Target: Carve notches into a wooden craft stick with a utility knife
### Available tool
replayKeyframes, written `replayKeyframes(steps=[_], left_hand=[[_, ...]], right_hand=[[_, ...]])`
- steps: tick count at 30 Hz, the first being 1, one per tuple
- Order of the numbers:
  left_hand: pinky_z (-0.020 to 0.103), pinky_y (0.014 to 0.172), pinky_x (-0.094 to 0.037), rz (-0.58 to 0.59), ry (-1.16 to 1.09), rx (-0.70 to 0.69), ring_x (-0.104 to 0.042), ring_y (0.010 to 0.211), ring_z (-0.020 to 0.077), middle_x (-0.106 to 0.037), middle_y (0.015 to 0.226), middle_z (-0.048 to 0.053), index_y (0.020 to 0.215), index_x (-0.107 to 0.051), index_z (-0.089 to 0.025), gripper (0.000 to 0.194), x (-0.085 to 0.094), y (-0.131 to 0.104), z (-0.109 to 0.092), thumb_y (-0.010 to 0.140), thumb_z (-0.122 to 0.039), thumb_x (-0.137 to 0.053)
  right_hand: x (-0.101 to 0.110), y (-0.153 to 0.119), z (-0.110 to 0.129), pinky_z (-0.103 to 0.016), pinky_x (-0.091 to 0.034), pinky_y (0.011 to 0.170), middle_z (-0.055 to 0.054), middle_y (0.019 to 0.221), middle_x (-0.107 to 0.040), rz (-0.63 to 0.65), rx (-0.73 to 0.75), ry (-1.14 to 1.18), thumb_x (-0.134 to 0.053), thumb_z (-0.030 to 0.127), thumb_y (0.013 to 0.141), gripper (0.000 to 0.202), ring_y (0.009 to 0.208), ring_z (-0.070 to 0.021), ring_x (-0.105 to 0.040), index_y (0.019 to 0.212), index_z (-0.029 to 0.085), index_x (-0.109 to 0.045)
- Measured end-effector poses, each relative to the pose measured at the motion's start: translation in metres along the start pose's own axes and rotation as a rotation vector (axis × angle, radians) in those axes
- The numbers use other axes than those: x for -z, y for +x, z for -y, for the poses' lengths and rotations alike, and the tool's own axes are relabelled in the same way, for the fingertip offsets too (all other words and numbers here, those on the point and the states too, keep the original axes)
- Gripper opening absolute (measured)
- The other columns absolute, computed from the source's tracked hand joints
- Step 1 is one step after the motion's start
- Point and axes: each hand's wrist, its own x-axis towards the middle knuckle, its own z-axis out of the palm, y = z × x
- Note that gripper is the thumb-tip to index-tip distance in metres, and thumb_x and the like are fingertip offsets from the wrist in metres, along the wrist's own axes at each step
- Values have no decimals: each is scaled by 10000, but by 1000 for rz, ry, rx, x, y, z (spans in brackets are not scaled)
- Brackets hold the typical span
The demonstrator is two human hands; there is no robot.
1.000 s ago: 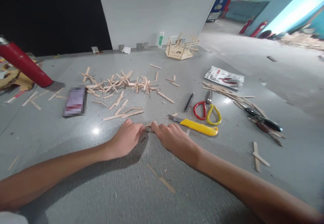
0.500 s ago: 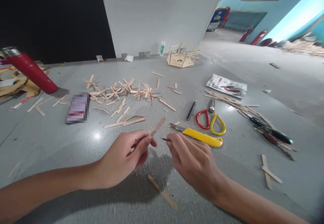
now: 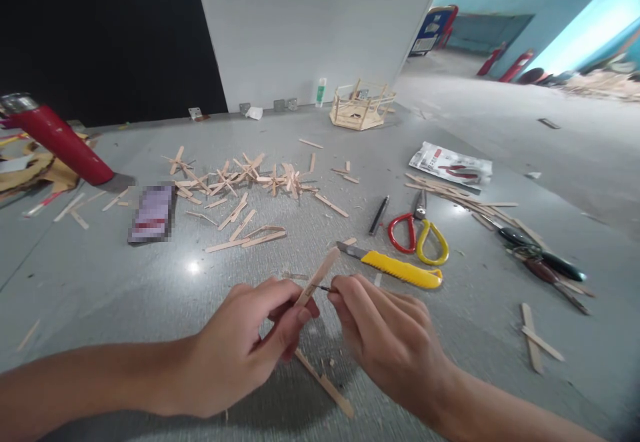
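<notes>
Pinching a flat wooden stick (image 3: 320,274) between thumb and fingers, the left hand (image 3: 235,342) tilts it so that its free end points up and away, toward the right hand's side. Facing it, the right hand (image 3: 390,335) is closed around a thin dark tool (image 3: 325,289), mostly hidden by the fingers; its tip meets the stick's edge in view, though I cannot tell whether they touch. Both hands are just above a grey surface (image 3: 150,302), near each other but apart. Below the gap between them lies a notched stick (image 3: 327,389).

Just beyond the right hand rests a yellow knife (image 3: 400,269), blade toward the held stick. Past the knife are a black pen (image 3: 379,215) and scissors (image 3: 419,215) with one red and one yellow handle. Farther out on that side lies a white packet (image 3: 451,164).

Beyond the left hand spreads a pile of sticks (image 3: 245,174), with a blurred-out flat object (image 3: 151,214) to its left and a red bottle (image 3: 65,142) farther off. Well ahead of both hands stand a small stick frame (image 3: 357,121) and a glue stick (image 3: 321,93).
</notes>
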Motion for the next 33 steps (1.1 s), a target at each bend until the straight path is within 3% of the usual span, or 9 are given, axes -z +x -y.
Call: replayKeyframes(steps=[6,11,14,17,20,22,27,30,33], left_hand=[[220,522,-432,46,-150,106,-562,520,109,-599,598,-19,856,-534,-198,335,-2,1,2,1005,-480,-430],[229,552,-479,118,-315,197,-636,564,127,-668,712,-4,961,-471,-203,269,-11,8,16,1006,-467,-439],[224,539,-456,212,-136,192,-633,578,124,-685,782,22,906,-561,-174,264,-7,16,27,996,-401,-462],[227,544,-400,254,240,157,-606,610,142,-653,668,4,769,-637,-166,181,11,28,38,877,-310,-652],[253,631,-419,61,396,74,-611,675,145,-681,755,7,851,-672,-175,94,29,42,51,901,-243,-631],[279,721,-444,2,419,-38,-626,772,160,-700,853,25,951,-675,-172,81,33,51,62,919,-219,-617],[363,947,-392,121,477,-403,-588,1033,195,-690,1108,51,1097,-707,-225,200,22,62,86,976,-216,-548],[366,930,-375,117,500,-424,-599,946,183,-695,977,38,962,-749,-226,168,15,62,92,964,-247,-582],[343,919,-377,111,442,-389,-603,872,156,-675,885,21,921,-737,-196,146,15,60,92,954,-218,-596]], right_hand=[[-3,-3,0,-237,-305,478,34,602,-536,35,-102,126,-404,180,1022,280,481,-91,-424,777,183,-539],[-8,5,-1,-197,-341,523,60,633,-526,274,-471,589,-510,257,970,198,540,-82,-440,780,200,-503],[-16,8,-6,-207,-321,520,59,612,-504,408,-578,699,-505,227,950,257,561,-89,-430,698,203,-463],[-26,5,-14,-231,-284,516,53,589,-505,585,-525,581,-535,183,918,260,548,-94,-419,666,196,-470],[-33,3,-21,-248,-283,535,24,632,-572,688,-437,375,-552,207,930,209,549,-101,-460,723,183,-534],[-32,4,-27,-259,-293,555,-15,696,-627,699,-410,244,-528,240,958,189,592,-120,-524,786,172,-569],[-11,10,-42,-277,-284,567,-43,743,-653,772,-359,94,-394,220,1017,264,662,-154,-592,840,173,-585],[-4,12,-41,-281,-268,556,-13,691,-626,863,-290,73,-413,162,993,206,617,-146,-575,878,179,-583],[-10,5,-33,-280,-271,550,-16,779,-658,890,-159,50,-421,26,909,235,622,-133,-582,965,176,-593]])
